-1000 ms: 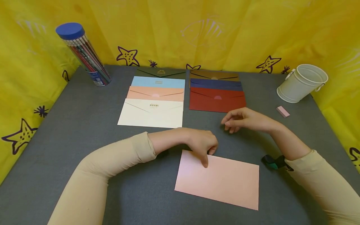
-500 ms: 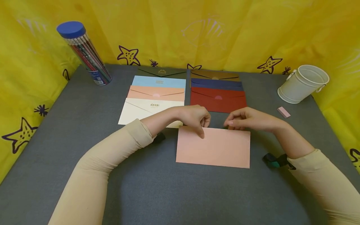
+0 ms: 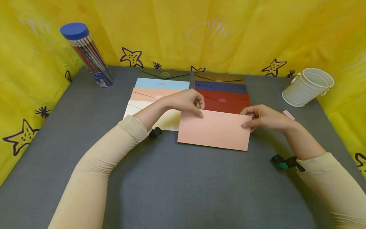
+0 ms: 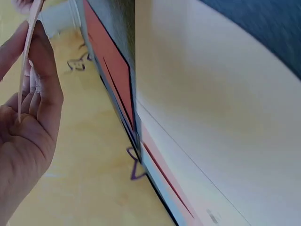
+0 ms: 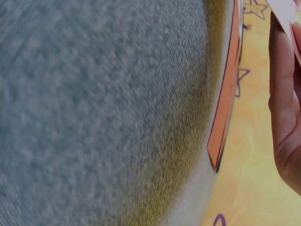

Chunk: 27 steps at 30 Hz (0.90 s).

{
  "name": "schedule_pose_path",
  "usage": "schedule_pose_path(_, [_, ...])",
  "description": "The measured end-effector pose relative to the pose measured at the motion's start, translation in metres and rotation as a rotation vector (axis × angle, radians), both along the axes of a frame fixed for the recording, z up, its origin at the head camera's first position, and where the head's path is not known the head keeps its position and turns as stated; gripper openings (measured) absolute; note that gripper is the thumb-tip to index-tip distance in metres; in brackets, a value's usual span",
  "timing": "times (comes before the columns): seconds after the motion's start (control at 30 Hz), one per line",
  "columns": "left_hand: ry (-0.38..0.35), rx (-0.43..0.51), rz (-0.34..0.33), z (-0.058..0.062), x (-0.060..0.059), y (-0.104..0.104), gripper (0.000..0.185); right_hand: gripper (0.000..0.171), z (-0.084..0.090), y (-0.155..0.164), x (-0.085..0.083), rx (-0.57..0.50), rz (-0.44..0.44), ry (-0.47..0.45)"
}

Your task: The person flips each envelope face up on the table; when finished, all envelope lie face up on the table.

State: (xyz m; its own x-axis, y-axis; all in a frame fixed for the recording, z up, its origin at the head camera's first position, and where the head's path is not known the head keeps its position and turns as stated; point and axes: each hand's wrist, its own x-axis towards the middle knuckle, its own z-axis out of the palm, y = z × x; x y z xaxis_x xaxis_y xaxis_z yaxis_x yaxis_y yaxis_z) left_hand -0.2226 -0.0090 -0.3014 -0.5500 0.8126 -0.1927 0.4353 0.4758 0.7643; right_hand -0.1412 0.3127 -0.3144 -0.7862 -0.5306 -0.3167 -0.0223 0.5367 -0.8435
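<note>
The head view shows the whole pink envelope [image 3: 215, 128] lifted over the grey bench [image 3: 85, 127], just before the red envelope [image 3: 228, 103]; the left wrist view shows only its thin edge. The left hand [image 3: 187, 101] pinches its top left corner, while the right hand [image 3: 261, 117] pinches its right edge.

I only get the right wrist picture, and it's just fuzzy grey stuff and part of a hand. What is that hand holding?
Observer: The right hand pinches the right edge of a pale pink envelope.
Operator: Is the other hand helping?
Observer: Yes, the left hand pinches the envelope's top left corner.
Operator: Are there more envelopes?
Observer: Two overlapping columns lie behind it on the grey table; the nearest are a cream envelope and a red envelope.
Operator: Anything else on the table?
Observer: A tube of pencils at the far left and a white bucket at the far right.
</note>
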Motion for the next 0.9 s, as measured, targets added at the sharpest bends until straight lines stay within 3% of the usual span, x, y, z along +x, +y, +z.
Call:
schedule_pose_path(0.4, [-0.334, 0.205, 0.231, -0.009, -0.016, -0.025, 0.015, 0.010, 0.007, 0.020, -0.003, -0.057, -0.192, 0.002])
schedule_pose_path(0.67, [-0.358, 0.268, 0.274, -0.011, -0.018, -0.028, 0.010, 0.012, 0.008, 0.026, -0.005, -0.097, -0.344, 0.016])
schedule_pose_path(0.9, [-0.358, 0.320, 0.351, -0.011, -0.019, -0.026, 0.012, 0.014, 0.007, 0.028, -0.007, -0.298, -0.512, -0.034])
